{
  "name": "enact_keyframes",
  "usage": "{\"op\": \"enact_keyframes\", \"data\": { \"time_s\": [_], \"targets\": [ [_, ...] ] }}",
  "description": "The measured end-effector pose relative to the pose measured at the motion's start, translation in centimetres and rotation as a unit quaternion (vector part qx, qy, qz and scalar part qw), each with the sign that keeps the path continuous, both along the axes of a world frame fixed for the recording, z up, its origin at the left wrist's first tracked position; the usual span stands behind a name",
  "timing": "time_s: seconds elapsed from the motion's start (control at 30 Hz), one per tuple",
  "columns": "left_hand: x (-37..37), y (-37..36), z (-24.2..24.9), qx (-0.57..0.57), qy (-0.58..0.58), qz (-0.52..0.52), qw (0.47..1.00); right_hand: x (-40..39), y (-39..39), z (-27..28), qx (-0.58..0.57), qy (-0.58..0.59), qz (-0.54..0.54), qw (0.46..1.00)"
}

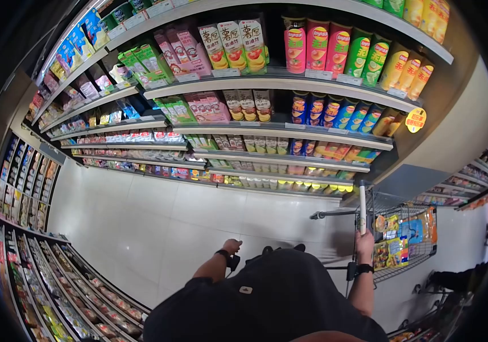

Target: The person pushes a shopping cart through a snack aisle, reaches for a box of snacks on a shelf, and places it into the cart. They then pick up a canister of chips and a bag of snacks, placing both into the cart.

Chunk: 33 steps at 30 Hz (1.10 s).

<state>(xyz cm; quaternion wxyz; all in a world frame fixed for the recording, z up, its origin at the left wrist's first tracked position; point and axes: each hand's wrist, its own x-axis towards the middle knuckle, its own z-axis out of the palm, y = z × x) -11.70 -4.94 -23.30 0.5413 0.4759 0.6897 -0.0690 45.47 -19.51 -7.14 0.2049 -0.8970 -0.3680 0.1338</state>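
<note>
My right hand (363, 244) is wrapped round the pale handle (362, 210) of a wire shopping cart (406, 261) at my right side. Several colourful snack packets (392, 246) lie in the cart, with a blue and orange bag (417, 228) among them. My left hand (232, 246) hangs low in front of me over the floor, its fingers curled in, with no object visible in it. Black bands with a dark device sit on both wrists. Dark shoes show just beyond my dark shirt.
Ahead stands a curved shelf unit (289, 132) with chip canisters (318, 48) and snack boxes (234, 45). More shelves (73, 290) run along the left. Pale tiled floor (170, 222) lies between. Another cart (437, 299) and a person's dark-clothed part (460, 279) are at lower right.
</note>
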Motion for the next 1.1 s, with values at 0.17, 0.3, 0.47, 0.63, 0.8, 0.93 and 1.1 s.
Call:
{"op": "enact_keyframes", "data": {
  "time_s": [0.17, 0.3, 0.47, 0.63, 0.8, 0.93, 1.1],
  "targets": [
    [-2.4, -3.9, -4.3, 0.038, -0.003, 0.035, 0.999, -0.4, -0.6, 0.0, -0.019, 0.008, -0.01, 1.0],
    [-4.1, -8.0, -3.8, -0.003, 0.01, 0.041, 0.999, 0.2, 0.2, 0.6, -0.03, -0.013, 0.001, 0.999],
    [-7.6, -12.4, -5.8, -0.007, 0.03, 0.143, 0.989, 1.0, 1.6, -0.1, -0.014, 0.036, 0.004, 0.999],
    [-9.3, -16.7, -10.9, -0.069, -0.107, 0.391, 0.912, 5.3, 3.4, -6.4, 0.007, 0.077, 0.011, 0.997],
    [-7.0, -12.9, -6.6, -0.007, -0.069, -0.015, 0.997, 3.6, 4.6, -3.6, -0.003, 0.082, -0.017, 0.996],
    [-3.0, -6.4, -3.4, -0.044, -0.037, 0.217, 0.974, 2.5, 5.2, -1.6, -0.012, 0.034, -0.018, 0.999],
    [-2.0, 0.5, -1.1, 0.04, -0.003, 0.122, 0.992, 1.6, 5.4, -0.2, 0.003, 0.044, -0.02, 0.999]
  ]
}}
